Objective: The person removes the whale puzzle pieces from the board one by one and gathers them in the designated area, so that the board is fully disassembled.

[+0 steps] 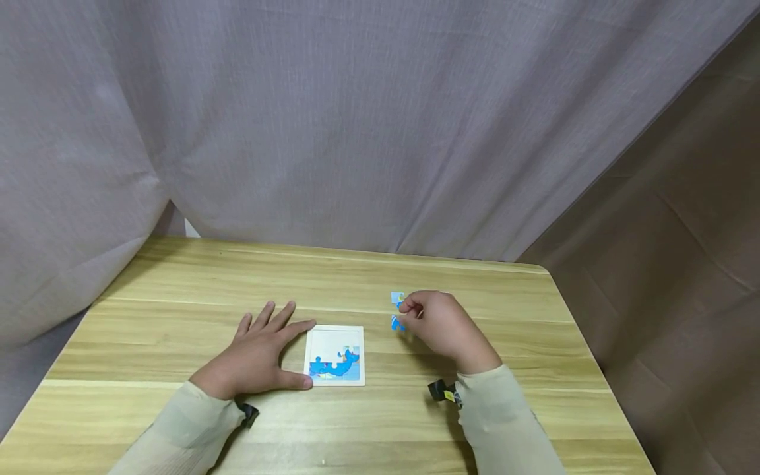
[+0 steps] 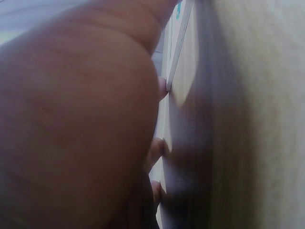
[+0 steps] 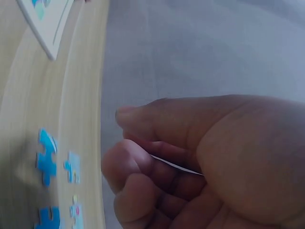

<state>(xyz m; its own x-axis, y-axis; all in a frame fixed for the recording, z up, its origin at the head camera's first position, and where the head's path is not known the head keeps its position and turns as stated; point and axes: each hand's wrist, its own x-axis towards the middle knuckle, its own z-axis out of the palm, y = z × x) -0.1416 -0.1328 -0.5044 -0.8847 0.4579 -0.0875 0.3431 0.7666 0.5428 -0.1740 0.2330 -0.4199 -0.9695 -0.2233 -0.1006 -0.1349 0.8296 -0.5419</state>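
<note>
A square white puzzle tray (image 1: 335,336) lies on the table, its lower part filled with pieces (image 1: 335,368) of a blue picture. My left hand (image 1: 255,363) rests flat beside it, fingers spread, with thumb and index fingertip at its left corners. In the left wrist view the hand (image 2: 81,114) covers much of the frame. To the tray's right, my right hand (image 1: 442,323) hovers over loose puzzle pieces, fingers loosely bent. In the right wrist view no piece shows between thumb and fingers (image 3: 136,157). Beyond them lie a blue piece (image 3: 46,162) and a paler piece (image 3: 73,167).
More loose pieces lie at the lower left of the right wrist view, including another blue piece (image 3: 49,219). The wooden table (image 1: 178,284) runs back to a grey curtain (image 1: 332,132). A darker curtain (image 1: 683,251) hangs at the right.
</note>
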